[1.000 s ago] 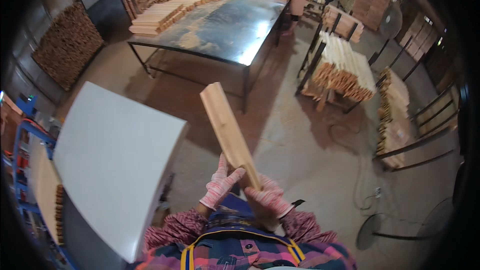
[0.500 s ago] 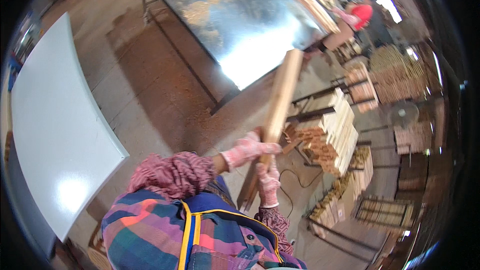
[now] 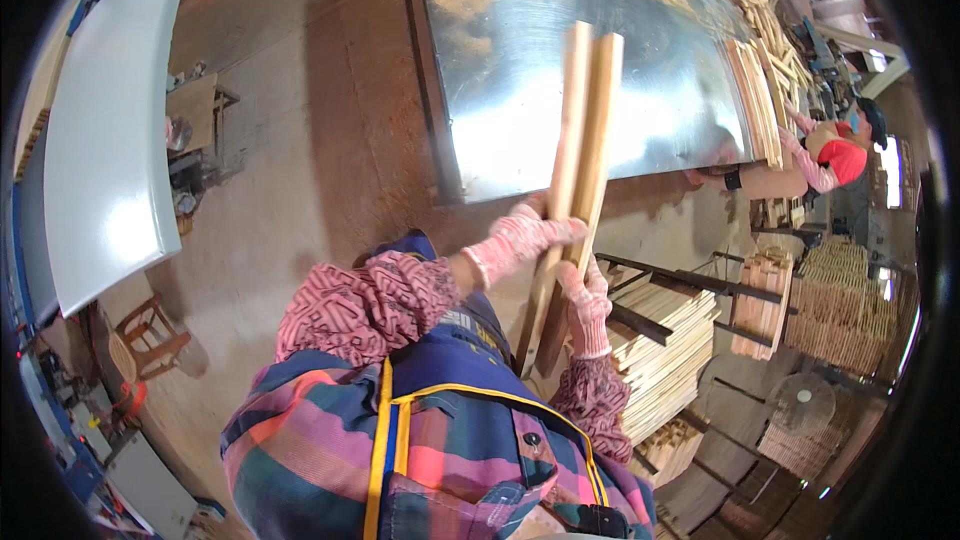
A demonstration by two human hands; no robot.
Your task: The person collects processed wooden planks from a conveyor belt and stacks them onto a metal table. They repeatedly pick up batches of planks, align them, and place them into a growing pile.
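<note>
Two long pale wooden strips [image 3: 597, 130] lie side by side in my grasp, upright in the view, their far ends slightly apart and overlapping the metal table from where I look. My left hand [image 3: 525, 240], in a pink-and-white knit glove, closes round them from the left near their middle. Just below it my right hand [image 3: 587, 305], gloved alike, grips them from the right side. The strips' lower ends come down close to my blue apron [image 3: 445, 360]. Parts of the fingers are hidden behind the wood.
Ahead stands a shiny metal-topped table [image 3: 500, 130] with wood strips stacked at its right edge [image 3: 755, 105]. A co-worker [image 3: 835, 160] is beyond it. Stacked wood [image 3: 665, 350] sits on a rack to my right. A white panel [image 3: 110, 130] and a wooden stool [image 3: 150, 340] are at left.
My view has turned, and the table now lies more directly ahead. The wood, which looked like one piece, now shows as two strips apart at the far end. Both hands still hold it.
</note>
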